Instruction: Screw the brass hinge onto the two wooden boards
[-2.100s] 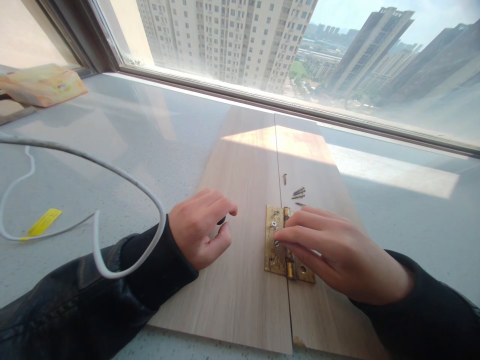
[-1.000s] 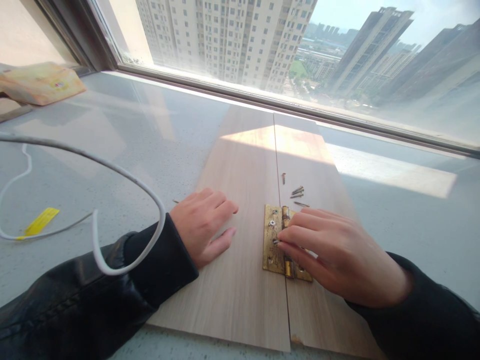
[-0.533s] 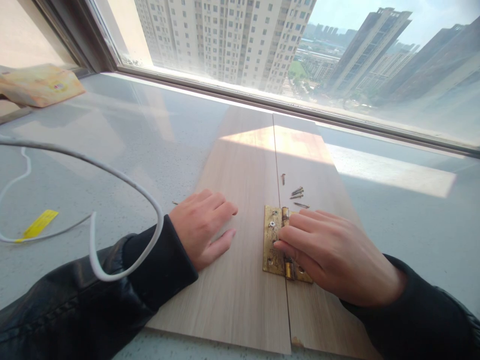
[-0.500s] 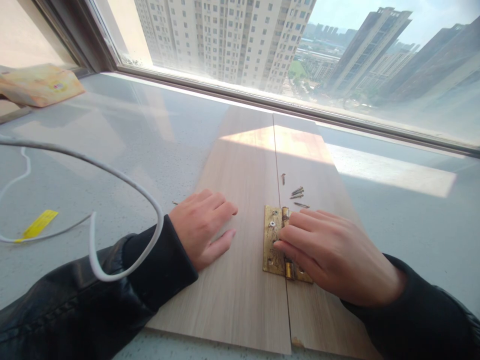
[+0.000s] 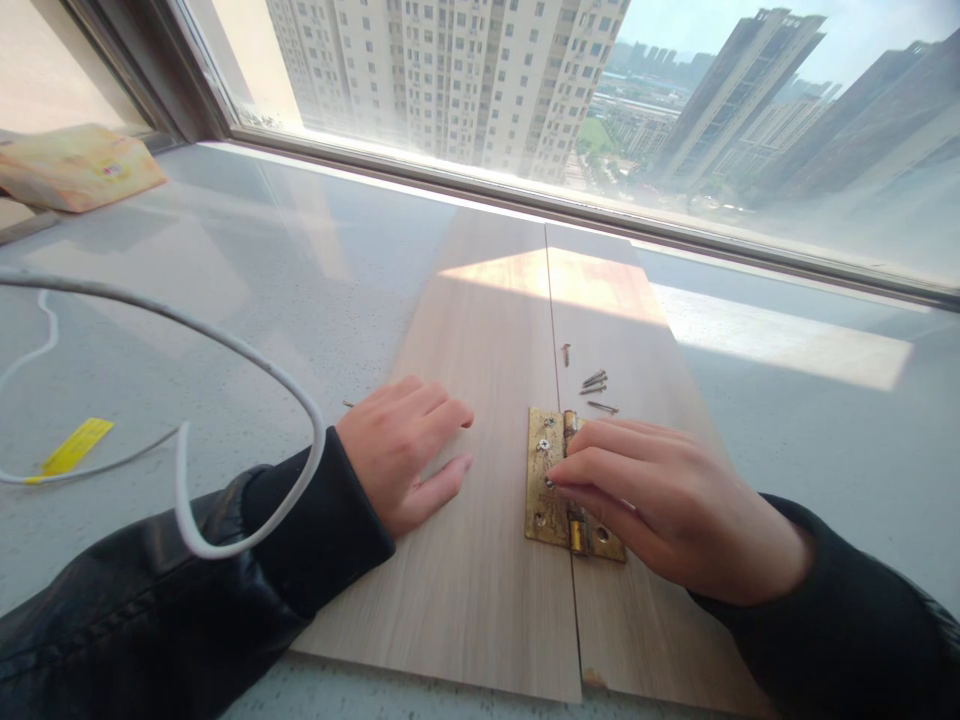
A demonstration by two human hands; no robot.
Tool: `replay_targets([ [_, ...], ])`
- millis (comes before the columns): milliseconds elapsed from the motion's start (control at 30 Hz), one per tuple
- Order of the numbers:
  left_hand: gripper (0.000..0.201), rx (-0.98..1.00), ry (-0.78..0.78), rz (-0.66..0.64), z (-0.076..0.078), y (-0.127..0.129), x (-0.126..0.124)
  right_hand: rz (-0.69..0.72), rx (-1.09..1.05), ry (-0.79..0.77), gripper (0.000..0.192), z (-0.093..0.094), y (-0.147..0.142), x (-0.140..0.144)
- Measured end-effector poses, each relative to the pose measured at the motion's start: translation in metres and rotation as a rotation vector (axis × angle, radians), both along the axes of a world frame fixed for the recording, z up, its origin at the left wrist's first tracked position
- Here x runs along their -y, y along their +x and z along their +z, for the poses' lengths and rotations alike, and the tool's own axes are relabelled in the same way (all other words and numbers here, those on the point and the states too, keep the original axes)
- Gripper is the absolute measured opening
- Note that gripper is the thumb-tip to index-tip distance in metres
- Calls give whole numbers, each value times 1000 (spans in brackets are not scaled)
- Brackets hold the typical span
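Note:
A worn brass hinge (image 5: 535, 510) lies flat across the seam of two pale wood boards. My right hand (image 5: 649, 490) is over its right leaf, thumb and fingertips pinched at a small screw (image 5: 550, 483) in a hole of the left leaf; the screw is mostly hidden. Higher on that leaf, a cross-head screw (image 5: 544, 445) stands in another hole. My left hand (image 5: 409, 455) rests on the left board (image 5: 465, 600), thumb and forefinger apart. A thin metal tip (image 5: 347, 404) pokes out beyond it; the rest is covered.
Several loose screws (image 5: 595, 380) lie on the right board (image 5: 660, 660) above the hinge. A white cable (image 5: 247, 350) loops over my left forearm, near a yellow tag (image 5: 77, 446). A patterned box (image 5: 82, 170) sits far left, and a window frame (image 5: 525, 205) runs behind.
My right hand has lifted slightly and its fingers have shifted, showing more of the hinge's lower right leaf. My left hand stays in place.

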State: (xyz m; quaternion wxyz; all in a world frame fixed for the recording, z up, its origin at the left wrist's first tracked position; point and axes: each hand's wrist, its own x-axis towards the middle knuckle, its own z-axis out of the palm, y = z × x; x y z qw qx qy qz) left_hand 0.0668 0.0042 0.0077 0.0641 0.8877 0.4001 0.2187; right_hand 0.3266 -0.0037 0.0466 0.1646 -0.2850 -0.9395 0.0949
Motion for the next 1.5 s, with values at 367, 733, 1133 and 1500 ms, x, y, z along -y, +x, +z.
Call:
replay_targets([
  [367, 18, 17, 4, 8, 0, 1, 0, 13, -100, -36, 10, -7, -1, -5],
  [733, 50, 380, 88, -19, 21, 5, 3, -268, -346, -126, 29, 45, -8, 17],
  [1133, 78, 823, -89, -507, 49, 50, 6, -341, -448, -110, 7, 66, -48, 29],
  [1500, 16, 330, -42, -256, 7, 29, -12, -463, -545, -124, 18, 36, -7, 19],
])
